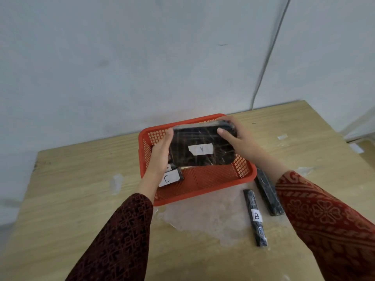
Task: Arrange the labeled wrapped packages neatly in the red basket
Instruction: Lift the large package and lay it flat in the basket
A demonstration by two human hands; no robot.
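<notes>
A red mesh basket (203, 185) stands on the wooden table. Above its far half I hold a large black wrapped package labelled A (203, 148), tilted with its label toward me. My left hand (161, 153) grips its left edge and my right hand (233, 131) grips its top right corner. Inside the basket at the near left lies a package labelled C (171, 178), partly hidden by my left wrist. On the table to the right of the basket lie a slim black package labelled B (255, 217) and a second long black package (267, 194) whose label I cannot see.
A crumpled sheet of clear plastic wrap (213, 216) lies on the table in front of the basket. A pale wall stands just behind the table, and a cable (267, 57) runs down it at the right. Small tape scraps (282, 136) dot the far right of the table.
</notes>
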